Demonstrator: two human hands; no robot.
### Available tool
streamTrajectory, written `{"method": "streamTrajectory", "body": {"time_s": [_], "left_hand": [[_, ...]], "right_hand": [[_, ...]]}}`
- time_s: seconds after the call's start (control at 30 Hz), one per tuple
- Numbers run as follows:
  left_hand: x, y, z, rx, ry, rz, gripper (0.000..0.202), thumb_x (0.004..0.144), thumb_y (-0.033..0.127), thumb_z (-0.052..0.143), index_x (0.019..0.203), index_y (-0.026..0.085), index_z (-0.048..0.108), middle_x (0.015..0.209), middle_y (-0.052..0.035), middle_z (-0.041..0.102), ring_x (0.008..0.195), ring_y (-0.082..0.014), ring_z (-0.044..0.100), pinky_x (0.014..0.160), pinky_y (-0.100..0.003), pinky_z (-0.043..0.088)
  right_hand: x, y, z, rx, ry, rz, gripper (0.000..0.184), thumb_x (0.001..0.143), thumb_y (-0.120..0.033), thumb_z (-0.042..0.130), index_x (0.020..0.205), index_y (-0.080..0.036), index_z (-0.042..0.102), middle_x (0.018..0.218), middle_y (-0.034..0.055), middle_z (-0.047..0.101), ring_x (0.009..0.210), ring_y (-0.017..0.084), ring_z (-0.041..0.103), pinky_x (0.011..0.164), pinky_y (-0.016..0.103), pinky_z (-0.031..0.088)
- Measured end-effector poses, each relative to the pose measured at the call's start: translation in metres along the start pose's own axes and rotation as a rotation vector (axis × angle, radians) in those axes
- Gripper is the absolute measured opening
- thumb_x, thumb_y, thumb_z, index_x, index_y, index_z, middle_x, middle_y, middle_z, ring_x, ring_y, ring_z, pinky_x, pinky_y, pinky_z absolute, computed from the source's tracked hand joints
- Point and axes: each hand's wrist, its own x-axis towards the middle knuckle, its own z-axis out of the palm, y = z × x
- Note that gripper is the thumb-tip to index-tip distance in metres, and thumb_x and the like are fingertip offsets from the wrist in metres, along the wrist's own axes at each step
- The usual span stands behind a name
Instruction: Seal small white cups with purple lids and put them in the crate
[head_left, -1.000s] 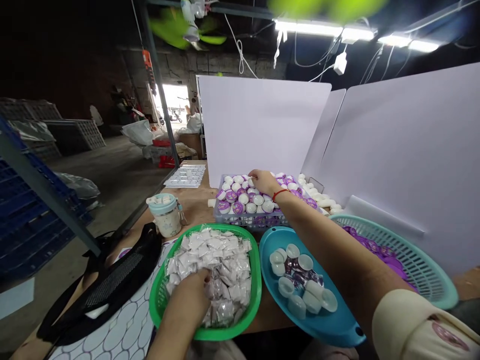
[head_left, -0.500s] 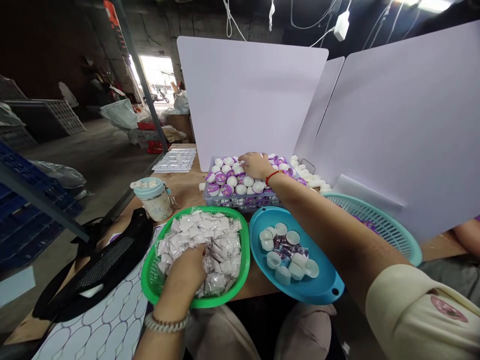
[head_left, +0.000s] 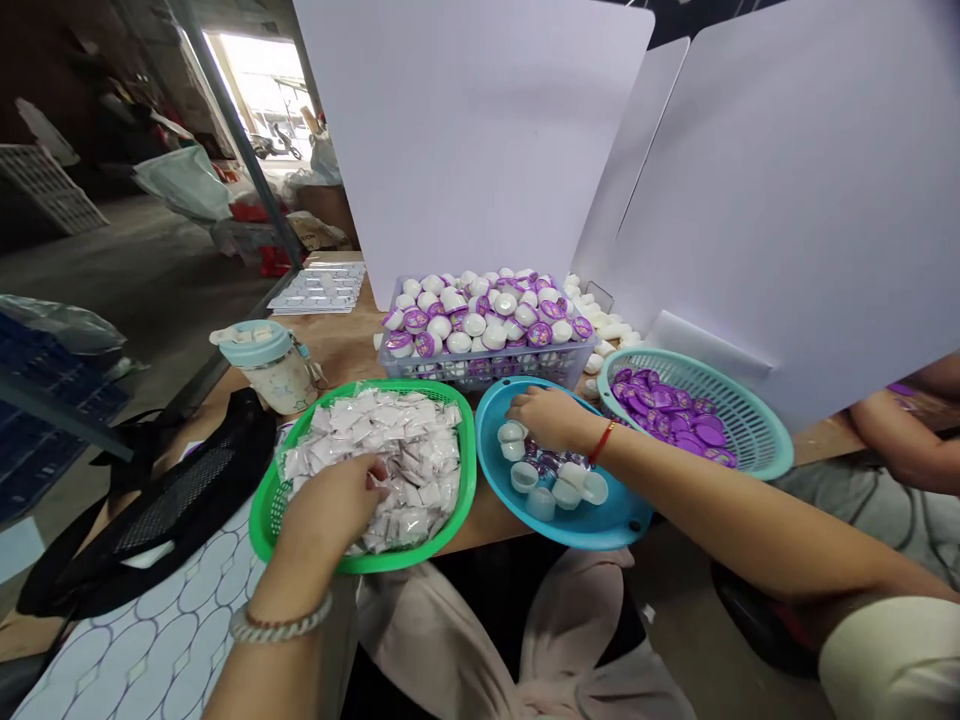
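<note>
My left hand lies over the green basket, its fingers curled among small clear-wrapped white packets. Whether a packet is between its fingertips cannot be made out. My right hand, with a red cord at the wrist, is bent down over the blue oval tray. Its fingers are drawn together close to the translucent white cups, and their tips are partly hidden. Small shiny purple wrapped pieces lie among the cups.
Behind stands a lilac crate heaped with white capsules with purple lids. A turquoise basket at right holds purple discs. A lidded tumbler and black mesh bag are at left. Another person's arm shows far right.
My right hand has come back from the capsule crate to the blue tray. The left hand stays in the green basket, its fingers slightly higher on the packets. The view has tilted down.
</note>
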Motion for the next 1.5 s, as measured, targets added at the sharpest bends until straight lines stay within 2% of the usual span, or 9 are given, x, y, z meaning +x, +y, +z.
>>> {"method": "streamTrajectory", "body": {"time_s": [0.2,0.33,0.6,0.77,0.97,1.1,1.23,1.37,1.5], "left_hand": [[-0.023,0.017,-0.008,-0.477,0.146,0.145,0.023,0.091,0.046,0.064,0.092,0.024,0.070,0.091,-0.0018,0.075,0.085,-0.0217,0.068,0.074,-0.030,0.047],[-0.032,0.061,0.009,-1.193,0.222,0.202,0.028,0.073,0.040,0.087,0.082,0.022,0.069,0.079,0.0013,0.066,0.075,-0.0163,0.059,0.070,-0.026,0.046],[-0.016,0.122,0.040,-1.489,0.139,0.236,0.040,0.075,0.046,0.089,0.085,0.022,0.059,0.086,0.0022,0.067,0.080,-0.0135,0.063,0.074,-0.025,0.053],[-0.022,0.124,0.034,-1.591,0.021,0.214,0.054,0.068,0.053,0.094,0.087,0.025,0.051,0.088,0.0000,0.075,0.078,-0.0180,0.072,0.065,-0.028,0.059],[-0.035,0.109,0.020,-1.611,0.157,0.174,0.049,0.065,0.041,0.099,0.093,0.021,0.064,0.090,-0.0013,0.077,0.079,-0.0152,0.071,0.073,-0.027,0.059],[-0.044,0.109,0.020,-1.607,0.177,0.158,0.036,0.070,0.036,0.096,0.093,0.020,0.073,0.097,-0.0028,0.079,0.081,-0.0124,0.069,0.075,-0.022,0.055],[-0.047,0.112,0.026,-1.648,0.076,0.124,0.028,0.075,0.033,0.090,0.093,0.022,0.073,0.094,-0.0031,0.080,0.079,-0.0127,0.068,0.073,-0.022,0.054],[-0.044,0.115,0.035,-1.574,0.074,0.144,0.020,0.076,0.032,0.088,0.089,0.021,0.076,0.099,-0.0038,0.080,0.078,-0.0136,0.068,0.067,-0.022,0.054],[-0.037,0.120,0.042,-1.481,0.020,0.204,0.016,0.077,0.026,0.085,0.092,0.020,0.081,0.093,-0.0029,0.079,0.080,-0.0170,0.071,0.071,-0.025,0.058]], "right_hand": [[0.000,0.008,0.011,0.037,0.024,-0.010,0.038,0.085,-0.006,0.075,0.121,-0.017,0.076,0.125,0.0167,0.078,0.120,0.034,0.071,0.105,0.043,0.052],[-0.022,-0.022,-0.005,0.311,0.383,-0.104,0.046,0.094,-0.015,0.069,0.138,-0.023,0.063,0.139,0.0120,0.071,0.128,0.031,0.067,0.109,0.048,0.054],[-0.054,-0.057,-0.009,0.657,0.613,-0.132,0.032,0.092,-0.020,0.076,0.120,-0.028,0.063,0.111,0.0052,0.078,0.100,0.025,0.076,0.086,0.040,0.063],[-0.060,-0.023,-0.010,0.730,0.511,-0.121,0.041,0.087,-0.027,0.083,0.122,-0.025,0.061,0.120,0.0076,0.074,0.102,0.023,0.075,0.086,0.037,0.064],[-0.048,0.014,0.023,0.155,-0.080,0.022,0.018,0.085,-0.018,0.077,0.102,-0.024,0.079,0.110,0.0094,0.079,0.101,0.031,0.075,0.084,0.042,0.061],[-0.036,0.005,0.045,0.041,-0.101,0.040,0.006,0.084,-0.021,0.076,0.087,-0.026,0.079,0.114,0.0130,0.078,0.108,0.036,0.073,0.085,0.046,0.060],[-0.040,0.001,0.032,-0.034,-0.078,0.070,0.010,0.085,-0.014,0.071,0.082,-0.020,0.079,0.104,0.0164,0.080,0.107,0.038,0.072,0.087,0.047,0.057],[-0.061,-0.015,0.003,0.197,0.318,0.196,0.013,0.094,-0.028,0.068,0.090,-0.024,0.079,0.091,0.0094,0.081,0.088,0.029,0.074,0.076,0.039,0.055],[-0.076,-0.057,-0.013,0.566,0.679,-0.049,0.012,0.096,-0.035,0.068,0.088,-0.030,0.076,0.087,0.0014,0.077,0.075,0.021,0.069,0.071,0.035,0.057]]}}
